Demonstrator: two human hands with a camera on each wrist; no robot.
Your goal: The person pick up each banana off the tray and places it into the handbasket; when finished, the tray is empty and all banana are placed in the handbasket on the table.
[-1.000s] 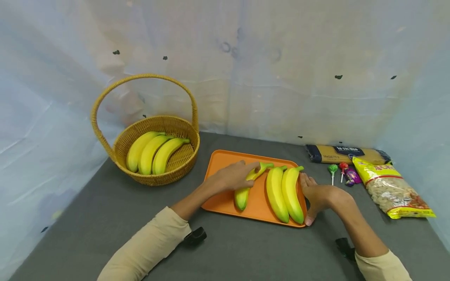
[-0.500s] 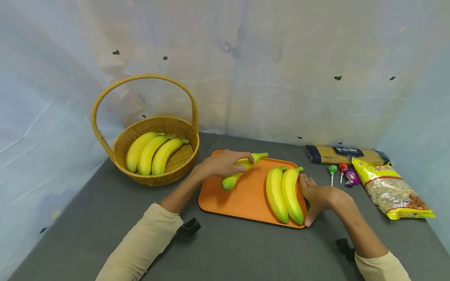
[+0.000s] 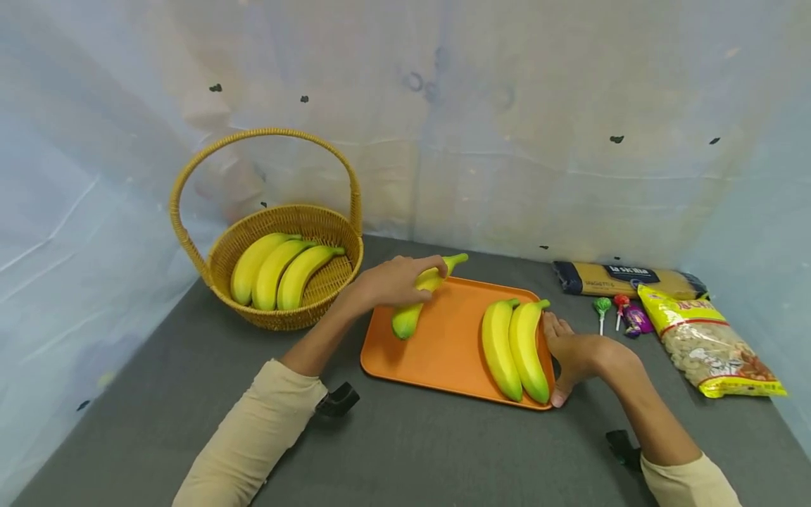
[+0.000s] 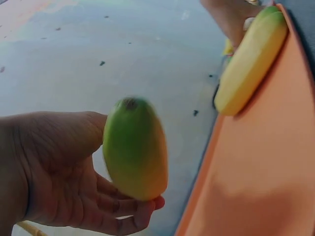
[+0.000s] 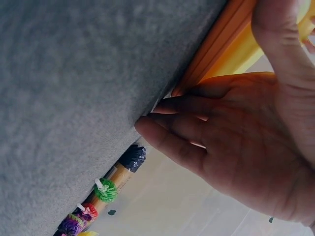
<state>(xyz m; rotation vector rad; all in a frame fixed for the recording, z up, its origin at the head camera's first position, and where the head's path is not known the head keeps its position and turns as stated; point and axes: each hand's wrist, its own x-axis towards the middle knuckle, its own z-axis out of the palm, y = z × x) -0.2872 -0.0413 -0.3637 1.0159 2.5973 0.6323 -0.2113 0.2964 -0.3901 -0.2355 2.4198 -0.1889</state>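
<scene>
My left hand (image 3: 395,285) grips a yellow banana (image 4: 135,152) with a green tip, thumb on one side and fingers on the other. It hangs over the left part of the orange tray (image 3: 443,345); in the left wrist view the tray surface shows off to the side. Two more bananas (image 3: 512,352) lie side by side at the tray's right end. Against that right edge rests my right hand (image 3: 573,355), its fingers extended along the rim and its thumb near the front corner. In the right wrist view the palm of that hand (image 5: 236,132) shows, holding nothing.
A wicker basket (image 3: 222,296) with a tall handle stands at the left with three bananas (image 3: 275,274) inside. On the right lie a spaghetti pack (image 3: 614,279), a green lollipop (image 3: 601,306), a red lollipop (image 3: 621,303), a purple sweet (image 3: 638,320) and a yellow-edged snack bag (image 3: 709,341).
My left hand has lifted the banana from the middle of the tray and carried it left and back, toward the basket. The right hand has stayed at the tray's right edge.
</scene>
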